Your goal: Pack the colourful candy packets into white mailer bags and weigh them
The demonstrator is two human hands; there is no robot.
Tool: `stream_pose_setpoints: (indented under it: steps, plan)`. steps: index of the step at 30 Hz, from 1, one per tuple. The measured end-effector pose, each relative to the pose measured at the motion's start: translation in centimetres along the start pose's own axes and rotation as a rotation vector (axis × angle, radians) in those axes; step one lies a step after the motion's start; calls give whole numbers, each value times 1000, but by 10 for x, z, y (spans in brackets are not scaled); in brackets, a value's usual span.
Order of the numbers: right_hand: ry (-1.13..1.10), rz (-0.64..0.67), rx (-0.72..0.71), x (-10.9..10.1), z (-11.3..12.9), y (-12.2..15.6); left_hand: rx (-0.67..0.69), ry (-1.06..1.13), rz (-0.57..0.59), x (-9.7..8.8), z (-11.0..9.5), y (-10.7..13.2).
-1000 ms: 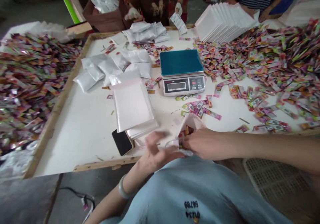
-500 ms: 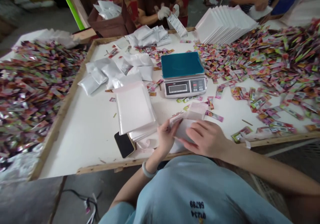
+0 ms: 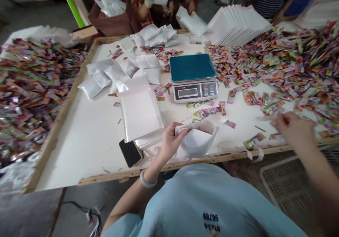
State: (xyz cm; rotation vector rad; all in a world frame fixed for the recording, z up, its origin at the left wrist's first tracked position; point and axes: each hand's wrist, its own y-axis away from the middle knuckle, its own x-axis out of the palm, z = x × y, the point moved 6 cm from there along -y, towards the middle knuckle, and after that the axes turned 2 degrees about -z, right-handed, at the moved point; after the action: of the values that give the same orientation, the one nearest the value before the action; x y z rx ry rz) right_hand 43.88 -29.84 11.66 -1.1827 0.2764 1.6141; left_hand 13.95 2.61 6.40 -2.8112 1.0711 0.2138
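Observation:
My left hand (image 3: pixel 170 141) pinches the rim of a white pouch (image 3: pixel 197 141) and holds its mouth open near the table's front edge. My right hand (image 3: pixel 292 128) is out to the right, over the loose colourful sachets (image 3: pixel 278 78); its fingers are curled and blurred by motion, and what they hold cannot be made out. A stack of flat white pouches (image 3: pixel 140 111) lies just left of my left hand, with a black phone (image 3: pixel 129 152) at its near corner.
A digital scale (image 3: pixel 193 76) with a teal pan stands mid-table. Filled white bags (image 3: pixel 113 73) lie at back left. More flat pouches (image 3: pixel 237 23) are fanned at back right. Heaps of sachets (image 3: pixel 29 89) cover the left. Other people work across the table.
My right hand left the pouch and swung right to the sachets. My left hand kept the pouch and its mouth now gapes open.

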Motion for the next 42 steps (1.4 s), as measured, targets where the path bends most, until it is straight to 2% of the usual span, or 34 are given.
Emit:
stream_pose_setpoints:
  steps: [1, 2, 3, 4, 6, 8, 9, 11, 13, 16, 19, 22, 26, 31, 35, 37, 40, 42]
  plan:
    - [79, 25, 15, -6, -26, -2, 3, -7, 18, -2, 1, -5]
    - [128, 85, 9, -4, -39, 0, 9, -11, 39, -4, 1, -9]
    - [133, 162, -1, 5, -41, 5, 13, -10, 63, -4, 0, -14]
    - [90, 265, -21, 23, -30, 13, 13, -8, 89, -4, 1, -19]
    - [-158, 508, -68, 77, 22, 31, -1, -6, 137, -2, 3, -31]
    - [-592, 818, -162, 138, 98, 45, -21, -28, 196, 1, 10, -44]
    - [-740, 901, -145, 163, 127, 45, -27, -44, 224, 1, 14, -52]
    - [-824, 939, -94, 201, 159, 34, -29, -82, 271, -1, 23, -68]
    - [-799, 890, -130, 220, 163, 18, -21, -118, 311, -5, 33, -83]
    - [-730, 843, -419, 227, 146, 6, 77, -216, 422, -5, 42, -95]
    - [-653, 777, -751, 224, 127, 14, 379, -436, 585, 6, 42, -87]
    - [-544, 722, -899, 225, 110, 25, 635, -679, 662, 12, 43, -72]
    - [-492, 787, -1039, 230, 94, 34, 728, -940, 693, 10, 50, -64]
    - [-403, 888, -1051, 246, 77, 40, 744, -1082, 777, 21, 72, -44]
    - [-308, 924, -1014, 246, 74, 74, 619, -1193, 652, 32, 102, -18]
    - [-290, 934, -978, 245, 79, 97, 642, -1169, 639, 40, 111, -5]
    - [-304, 953, -861, 245, 92, 119, 756, -1075, 713, 53, 107, 6]
    - [-363, 913, -792, 240, 101, 117, 789, -1016, 728, 55, 87, 4]
